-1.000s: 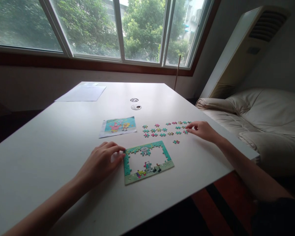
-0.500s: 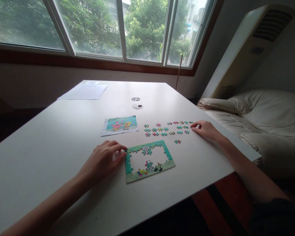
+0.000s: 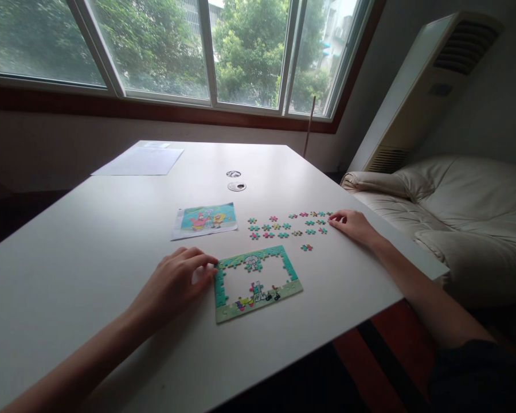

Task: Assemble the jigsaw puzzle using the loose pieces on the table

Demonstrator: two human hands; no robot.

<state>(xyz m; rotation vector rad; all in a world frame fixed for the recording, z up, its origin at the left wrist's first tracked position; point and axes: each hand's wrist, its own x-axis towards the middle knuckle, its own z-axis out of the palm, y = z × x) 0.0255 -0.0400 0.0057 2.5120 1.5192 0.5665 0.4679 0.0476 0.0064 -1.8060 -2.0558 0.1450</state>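
On the white table lies a partly assembled jigsaw puzzle (image 3: 258, 285), a teal and green border with a bare middle and some cartoon parts at its top and bottom. The fingertips of my left hand (image 3: 181, 281) touch its upper left edge, thumb and forefinger apart. Farther right, my right hand (image 3: 353, 225) pinches at the end of the rows of loose pieces; a puzzle piece (image 3: 329, 221) shows only partly at its fingertips. Several loose jigsaw pieces (image 3: 284, 234) lie in rows beyond the puzzle. One loose piece (image 3: 307, 248) sits apart, nearer the puzzle.
A creased cartoon picture sheet (image 3: 204, 221) lies behind the puzzle. White paper (image 3: 140, 162) rests at the table's far left corner. Two round inserts (image 3: 237, 186) are set in the tabletop. A cream leather sofa (image 3: 468, 201) stands beyond the right edge.
The whole view has shifted slightly, moving things a little left in the picture. Both hands keep nearly the same places by the puzzle and the loose pieces.
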